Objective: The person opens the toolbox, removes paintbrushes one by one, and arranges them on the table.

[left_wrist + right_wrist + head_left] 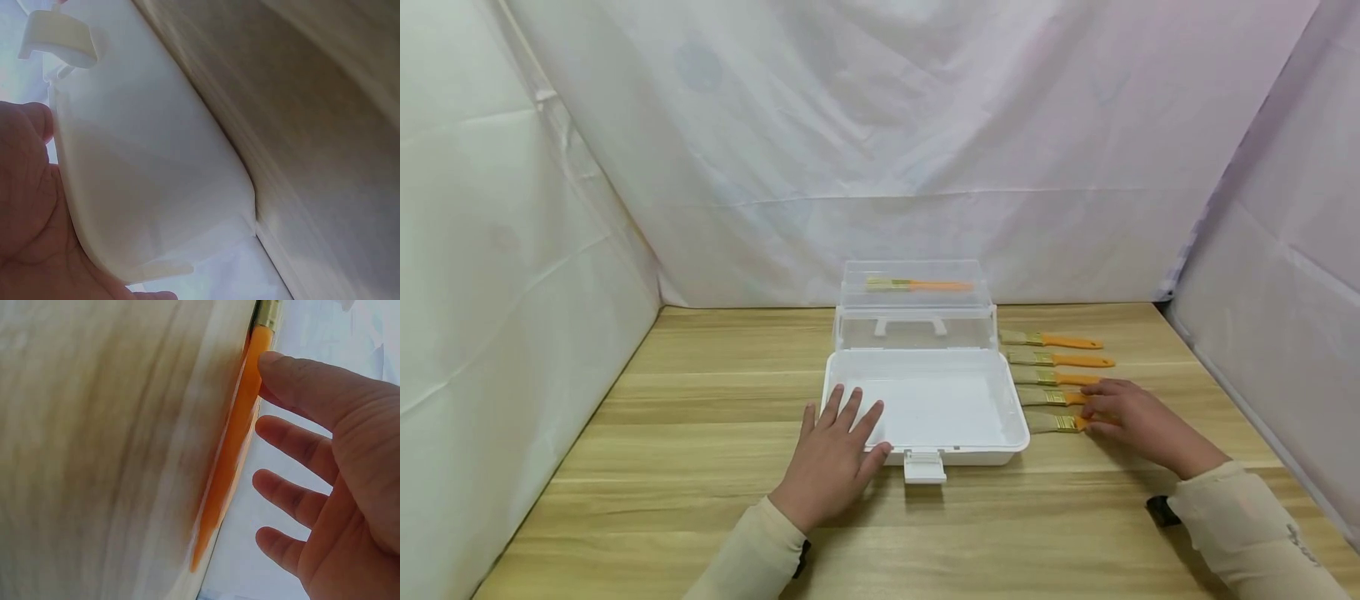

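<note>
A white plastic box (925, 458) stands with its clear lid (917, 312) raised at the back. My left hand (831, 467) rests with spread, straight fingers on the box's front left corner; its palm lies along the rim in the left wrist view. To the right of the box, several paintbrushes (1078, 342) with orange handles lie in a column, bristles toward the box. My right hand (1138, 421) is over the nearest paintbrush (234, 437), thumb and index finger at its handle just below the metal ferrule. The other fingers stand apart from it.
Another orange-handled paintbrush (936, 286) shows at the clear lid. The box's white front latch (924, 468) hangs down open. White cloth (880, 150) closes off the back and both sides of the wooden table (700, 433).
</note>
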`<action>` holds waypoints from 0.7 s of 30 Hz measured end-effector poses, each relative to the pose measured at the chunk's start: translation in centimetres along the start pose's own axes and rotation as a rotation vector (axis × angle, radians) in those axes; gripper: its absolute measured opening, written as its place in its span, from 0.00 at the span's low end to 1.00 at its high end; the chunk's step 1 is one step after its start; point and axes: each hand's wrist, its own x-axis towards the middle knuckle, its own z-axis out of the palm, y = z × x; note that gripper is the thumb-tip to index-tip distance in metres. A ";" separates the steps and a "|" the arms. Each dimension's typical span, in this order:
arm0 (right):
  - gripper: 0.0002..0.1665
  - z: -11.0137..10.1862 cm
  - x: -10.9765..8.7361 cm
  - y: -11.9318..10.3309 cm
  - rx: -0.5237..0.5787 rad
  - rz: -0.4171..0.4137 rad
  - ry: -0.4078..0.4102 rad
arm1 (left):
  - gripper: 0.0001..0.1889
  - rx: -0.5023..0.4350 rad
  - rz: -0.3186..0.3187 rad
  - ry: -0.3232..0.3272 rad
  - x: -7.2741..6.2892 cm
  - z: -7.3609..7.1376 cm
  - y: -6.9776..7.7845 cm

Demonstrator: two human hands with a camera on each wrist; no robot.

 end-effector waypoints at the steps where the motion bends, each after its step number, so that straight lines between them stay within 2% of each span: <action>1: 0.09 0.0 0.0 0.0 0.003 0.004 -0.006 | 0.29 -0.003 0.003 0.003 0.0 0.0 0.0; 4: 0.09 -0.1 0.0 -0.2 0.003 -0.002 -0.007 | 0.29 -0.008 0.004 0.001 0.0 0.1 0.0; 7: 0.10 -0.4 0.3 -0.3 -0.007 -0.047 0.026 | 0.29 -0.011 0.005 -0.003 0.0 0.1 0.1; 12: 0.12 -1.9 2.1 -0.8 -0.005 -0.091 0.058 | 0.30 -0.004 0.011 -0.006 0.0 0.1 0.1; 16: 0.11 -4.2 5.1 -1.8 -0.003 -0.082 0.046 | 0.29 0.000 0.016 0.007 0.0 0.0 0.1; 18: 0.11 -5.5 7.1 -2.4 0.016 -0.066 0.033 | 0.29 0.002 0.014 0.010 0.0 0.0 0.0; 21: 0.10 -6.9 10.5 -3.0 0.038 -0.087 0.045 | 0.29 -0.007 0.013 0.007 0.1 -0.1 0.1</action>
